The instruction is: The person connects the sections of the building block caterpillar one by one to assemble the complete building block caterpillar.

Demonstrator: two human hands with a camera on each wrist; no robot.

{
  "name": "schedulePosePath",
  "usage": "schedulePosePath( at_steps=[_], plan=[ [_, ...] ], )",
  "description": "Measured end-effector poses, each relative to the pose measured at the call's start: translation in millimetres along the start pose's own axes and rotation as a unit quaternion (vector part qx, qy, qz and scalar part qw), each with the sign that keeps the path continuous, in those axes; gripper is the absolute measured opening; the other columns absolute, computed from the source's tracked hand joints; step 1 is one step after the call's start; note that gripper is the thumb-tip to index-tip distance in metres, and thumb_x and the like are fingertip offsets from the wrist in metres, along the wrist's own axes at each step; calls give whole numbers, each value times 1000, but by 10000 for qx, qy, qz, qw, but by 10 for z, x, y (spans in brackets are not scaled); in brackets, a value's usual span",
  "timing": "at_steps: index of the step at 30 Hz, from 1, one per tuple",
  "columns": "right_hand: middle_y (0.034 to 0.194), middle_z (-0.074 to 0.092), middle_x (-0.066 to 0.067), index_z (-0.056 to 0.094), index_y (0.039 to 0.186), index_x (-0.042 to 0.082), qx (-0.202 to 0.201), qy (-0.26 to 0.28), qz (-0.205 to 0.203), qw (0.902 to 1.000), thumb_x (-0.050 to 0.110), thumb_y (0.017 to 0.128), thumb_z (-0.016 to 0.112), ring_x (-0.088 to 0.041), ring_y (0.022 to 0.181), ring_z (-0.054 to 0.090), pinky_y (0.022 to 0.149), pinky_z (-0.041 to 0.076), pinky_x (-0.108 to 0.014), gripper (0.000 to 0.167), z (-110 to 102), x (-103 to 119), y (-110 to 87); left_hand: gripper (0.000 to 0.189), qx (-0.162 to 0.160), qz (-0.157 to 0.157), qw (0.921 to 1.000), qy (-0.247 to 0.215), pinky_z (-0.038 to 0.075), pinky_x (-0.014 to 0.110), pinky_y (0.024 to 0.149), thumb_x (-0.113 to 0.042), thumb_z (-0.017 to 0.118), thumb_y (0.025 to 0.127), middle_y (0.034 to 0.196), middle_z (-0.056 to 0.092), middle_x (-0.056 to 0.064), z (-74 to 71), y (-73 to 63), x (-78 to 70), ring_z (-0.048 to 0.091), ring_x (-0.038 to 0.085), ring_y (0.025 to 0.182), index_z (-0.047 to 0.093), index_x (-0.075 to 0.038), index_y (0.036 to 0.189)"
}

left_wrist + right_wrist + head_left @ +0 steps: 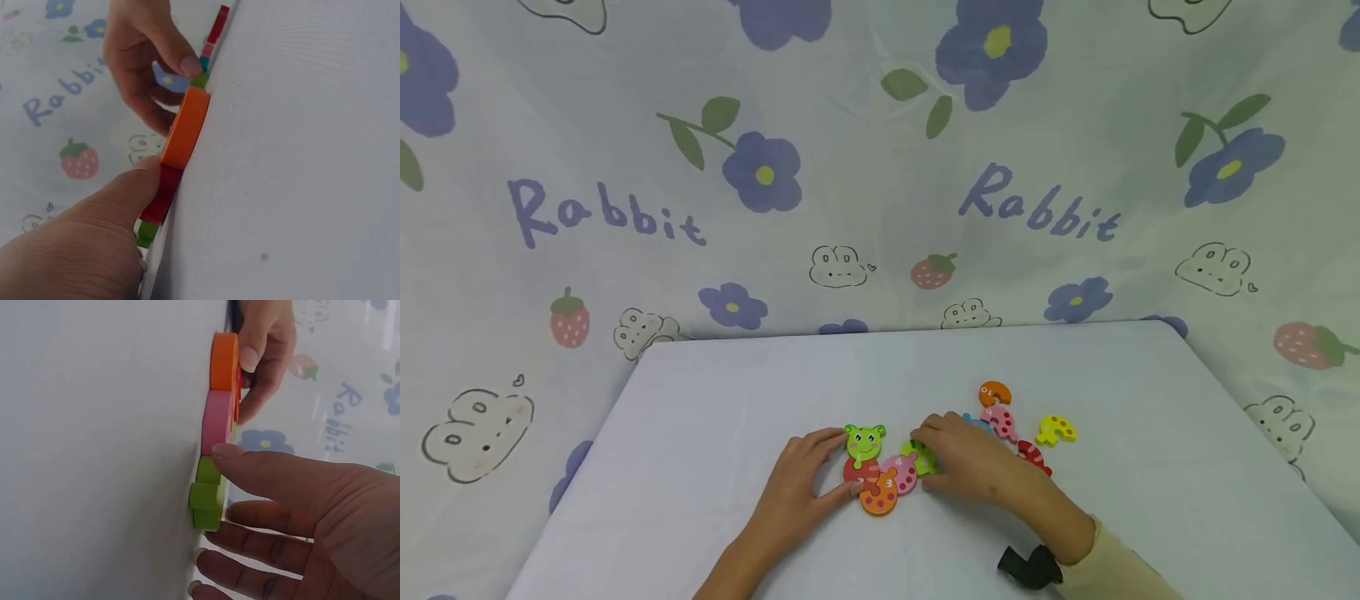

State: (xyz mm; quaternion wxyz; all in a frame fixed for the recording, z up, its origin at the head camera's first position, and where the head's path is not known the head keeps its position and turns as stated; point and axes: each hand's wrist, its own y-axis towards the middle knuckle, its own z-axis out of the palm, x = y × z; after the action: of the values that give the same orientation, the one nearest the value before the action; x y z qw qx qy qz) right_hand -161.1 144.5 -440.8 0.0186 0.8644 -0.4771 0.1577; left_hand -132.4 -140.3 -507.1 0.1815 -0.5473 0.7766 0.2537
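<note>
A caterpillar puzzle lies flat, with a green smiling head piece (863, 442), a red piece (856, 472), an orange piece (878, 497) marked 3 and a pink piece (901, 473) marked 4 joined in a curve. My left hand (799, 492) holds its left side, thumb against the red piece and index finger by the head. At the other end, my right hand (966, 457) grips a green puzzle piece (919, 455) between thumb and fingers, beside the pink one. The right hand partly covers this green piece in the head view; its rounded edge (206, 519) shows in the right wrist view.
Beyond the right hand lie loose pieces: orange (995, 392), pink (1000, 421), blue (979, 423), red (1034, 457) and yellow (1057, 429). A black object (1030, 568) is by the right wrist. A printed curtain (865, 183) hangs behind the white table (715, 400).
</note>
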Motion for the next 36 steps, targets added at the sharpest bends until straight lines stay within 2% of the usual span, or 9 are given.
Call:
schedulePosePath(
  at_steps=[5,8,15,20,23,30,33,36],
  plan=[
    [134,66,-2,67,139,14,165,160,-33,9997,36,86,88,-22,124,60,102,53,-44,62,-55,-31,-23,72,-170,158,9997,56,49,38,101,-53,86,83,148,54,-14,21,-6,18,48,7,118,63,-23,145],
    [132,66,-1,67,139,13,187,358,-29,9992,32,87,87,-20,122,61,101,54,-43,59,-82,-62,-44,72,-155,188,9997,40,48,38,102,-52,87,83,149,54,-14,20,-7,24,49,8,118,63,-23,145],
    [132,66,1,67,140,14,-91,541,133,9984,26,89,84,-20,124,60,102,53,-45,55,-183,-156,-84,71,-81,128,9999,7,47,38,102,-49,87,84,148,54,-14,13,-12,20,48,8,118,63,-22,145],
    [139,63,-1,64,143,14,-329,643,360,9967,23,96,77,-25,134,55,109,47,-49,49,-271,-290,-189,71,-118,177,9998,-41,47,38,102,-49,87,84,148,55,-12,11,-14,24,48,9,118,63,-20,145],
    [140,64,-5,64,141,9,-507,660,223,9963,15,99,73,-28,134,56,109,47,-51,44,-310,-416,-272,71,-144,201,9997,-7,47,38,102,-49,87,84,148,55,-12,24,-16,31,48,9,117,63,-21,145],
    [126,69,-7,68,134,4,-687,646,98,9955,0,98,68,-25,112,63,98,54,-49,36,-316,-635,-385,71,-326,328,9989,19,48,38,101,-48,88,83,147,55,-13,57,-21,44,49,8,117,64,-20,143],
    [127,70,-7,68,133,3,-666,615,-103,9958,-4,96,68,-27,117,63,101,53,-49,38,-279,-671,-381,71,-329,299,9990,33,49,37,100,-49,88,82,147,55,-14,60,-21,45,49,7,117,64,-22,143],
    [136,66,-10,68,135,3,-561,441,-298,9970,-7,94,68,-32,128,60,107,49,-51,43,-227,-682,-360,72,-281,255,9993,0,49,37,101,-49,88,82,147,55,-14,64,-17,39,48,7,117,64,-22,143]
  ],
)
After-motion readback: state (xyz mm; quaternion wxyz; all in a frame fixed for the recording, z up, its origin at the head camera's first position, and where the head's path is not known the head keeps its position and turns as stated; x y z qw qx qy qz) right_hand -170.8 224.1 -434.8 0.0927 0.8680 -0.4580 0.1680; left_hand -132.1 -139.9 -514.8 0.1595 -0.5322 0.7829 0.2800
